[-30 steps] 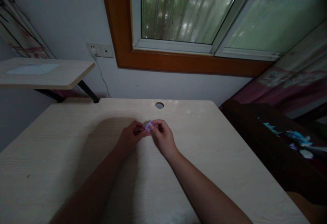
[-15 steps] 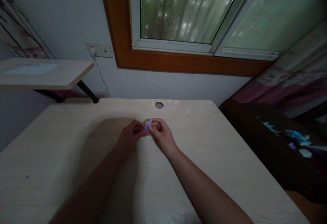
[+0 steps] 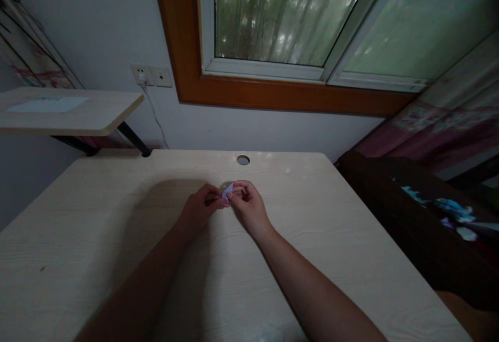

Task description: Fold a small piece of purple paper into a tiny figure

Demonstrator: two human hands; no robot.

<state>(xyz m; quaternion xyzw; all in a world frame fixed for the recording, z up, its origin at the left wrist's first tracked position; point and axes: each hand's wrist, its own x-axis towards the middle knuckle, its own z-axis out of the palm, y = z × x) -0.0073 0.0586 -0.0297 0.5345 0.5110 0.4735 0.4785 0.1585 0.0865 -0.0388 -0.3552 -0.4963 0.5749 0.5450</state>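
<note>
Between my two hands is a small piece of folded paper [image 3: 227,190], pale purple on top and pinkish at its lower edge. My left hand [image 3: 199,206] pinches its left side with thumb and fingers. From the right, my right hand [image 3: 249,206] grips it, thumb in front and fingers curled behind. The fingers hide part of the paper, so its full shape cannot be made out. Both hands are at the far middle of the pale wooden desk [image 3: 304,259].
A round cable hole [image 3: 243,160] lies just beyond my hands. At the left back stands a raised shelf [image 3: 113,116] on black legs, with a white sheet [image 3: 49,104] on it. Right of the desk, a dark wooden surface [image 3: 390,217] carries several blue and white items [image 3: 454,209].
The paper has tilted slightly and shifted a touch to the right between my fingers. Both hands keep their hold and have barely moved.
</note>
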